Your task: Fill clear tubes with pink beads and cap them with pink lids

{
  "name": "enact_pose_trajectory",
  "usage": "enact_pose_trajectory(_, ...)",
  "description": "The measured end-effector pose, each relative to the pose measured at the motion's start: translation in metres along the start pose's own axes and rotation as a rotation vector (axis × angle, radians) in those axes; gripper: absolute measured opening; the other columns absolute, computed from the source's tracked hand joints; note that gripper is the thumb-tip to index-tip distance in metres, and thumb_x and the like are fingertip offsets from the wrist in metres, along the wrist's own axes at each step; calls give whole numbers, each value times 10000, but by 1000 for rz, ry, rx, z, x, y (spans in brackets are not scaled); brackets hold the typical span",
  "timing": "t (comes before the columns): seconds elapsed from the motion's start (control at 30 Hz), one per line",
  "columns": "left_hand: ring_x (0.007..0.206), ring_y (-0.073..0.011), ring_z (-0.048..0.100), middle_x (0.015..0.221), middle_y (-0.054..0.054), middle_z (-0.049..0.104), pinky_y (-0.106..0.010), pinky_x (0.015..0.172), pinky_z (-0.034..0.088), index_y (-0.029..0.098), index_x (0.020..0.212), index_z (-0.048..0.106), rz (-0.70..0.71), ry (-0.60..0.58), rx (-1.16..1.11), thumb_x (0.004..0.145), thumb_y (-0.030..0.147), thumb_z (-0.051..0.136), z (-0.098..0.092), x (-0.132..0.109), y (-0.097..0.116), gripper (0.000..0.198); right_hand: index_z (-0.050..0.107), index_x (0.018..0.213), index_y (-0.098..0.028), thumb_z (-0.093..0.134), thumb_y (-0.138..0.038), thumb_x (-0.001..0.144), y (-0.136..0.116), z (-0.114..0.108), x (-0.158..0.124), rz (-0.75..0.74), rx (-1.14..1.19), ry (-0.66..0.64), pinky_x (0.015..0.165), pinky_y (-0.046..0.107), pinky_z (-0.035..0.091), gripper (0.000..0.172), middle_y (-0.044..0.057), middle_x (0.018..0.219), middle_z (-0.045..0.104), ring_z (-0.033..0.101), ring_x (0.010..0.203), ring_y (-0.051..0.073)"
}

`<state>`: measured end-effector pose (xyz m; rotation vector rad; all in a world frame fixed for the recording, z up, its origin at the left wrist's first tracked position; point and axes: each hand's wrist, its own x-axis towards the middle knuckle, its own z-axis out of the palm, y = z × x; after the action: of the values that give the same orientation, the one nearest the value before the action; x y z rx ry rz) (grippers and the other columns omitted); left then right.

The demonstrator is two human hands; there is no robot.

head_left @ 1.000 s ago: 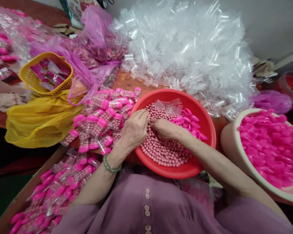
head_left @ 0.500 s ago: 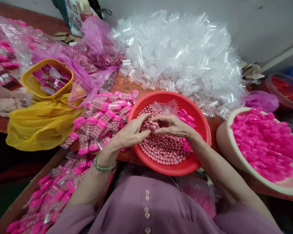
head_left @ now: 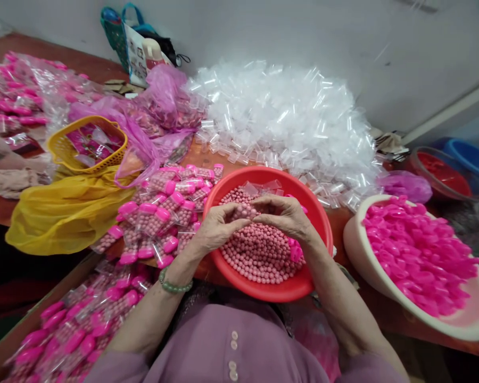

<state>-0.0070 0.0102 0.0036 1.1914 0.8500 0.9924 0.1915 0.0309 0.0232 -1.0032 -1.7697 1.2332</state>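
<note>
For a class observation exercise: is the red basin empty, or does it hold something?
Not empty: the red basin holds pink beads, clear containers toward its far side and bright pink pieces on the right.

The left hand (head_left: 216, 230) and right hand (head_left: 288, 217) hold a bead-filled container (head_left: 242, 212) above a red basin (head_left: 268, 293). Pink caps (head_left: 417, 258) lie in a white tub (head_left: 368, 260) alongside
</note>
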Motion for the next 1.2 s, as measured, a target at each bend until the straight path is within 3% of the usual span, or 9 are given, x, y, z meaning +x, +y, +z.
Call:
enact_pose_trajectory(0.27,816,-127,617,848,-23,644,-277,818,508,147,884,603,4,-131,-102,766,324,732,3,-3,7,249,695,1094,-240,819,-359,711,-10,-7,0,-55,-38,-79,543,217,442,419,43,1102,628,489,595,47)
enact_pose_trajectory(0.4,826,-138,623,870,-30,643,-287,832,509,152,916,580,47,-105,-67,777,264,698,3,5,7,214,649,1189,-274,824,-334,712,-13,-5,0,-81,-17,-114,611,240,488,512,44,1145,602,538,661,67)
enact_pose_trajectory(0.53,925,-177,628,991,-58,662,-309,870,496,147,1067,601,73,-99,72,797,258,657,3,9,4,297,602,1274,-279,807,-397,727,-10,-2,0,-89,-84,-120,667,269,508,595,73,1194,607,575,774,120)
enact_pose_trajectory(0.7,939,-188,632,987,-60,681,-311,872,490,143,1065,627,57,-139,34,780,259,668,5,10,4,311,638,1238,-264,771,-464,750,-8,-3,-1,-109,-165,-93,752,318,534,543,100,1208,615,622,916,188)
enact_pose_trajectory(0.8,883,-173,632,933,-47,678,-297,824,503,143,993,638,19,-105,-21,767,268,688,6,11,4,264,660,1206,-265,751,-468,771,-9,-3,0,-121,-211,-96,782,335,534,488,97,1199,618,625,925,190)
enact_pose_trajectory(1.0,964,-195,645,1006,-66,695,-340,927,491,143,1078,654,16,-192,-92,766,243,698,6,14,4,330,684,1157,-242,722,-458,803,-12,-1,3,-194,-258,-80,915,388,506,417,93,1137,650,619,1049,217)
enact_pose_trajectory(1.13,995,-202,631,1040,-74,690,-326,913,489,144,1135,637,-6,-165,-122,757,248,715,5,14,4,399,660,1189,-243,749,-389,793,-11,2,3,-153,-208,-83,798,330,531,431,89,1140,647,629,971,195)
enact_pose_trajectory(1.2,920,-175,624,972,-56,677,-298,864,488,141,1085,640,-17,-150,-148,750,255,720,4,12,4,363,656,1193,-247,771,-362,774,-11,1,2,-139,-176,-81,725,295,523,450,75,1127,647,624,872,163)
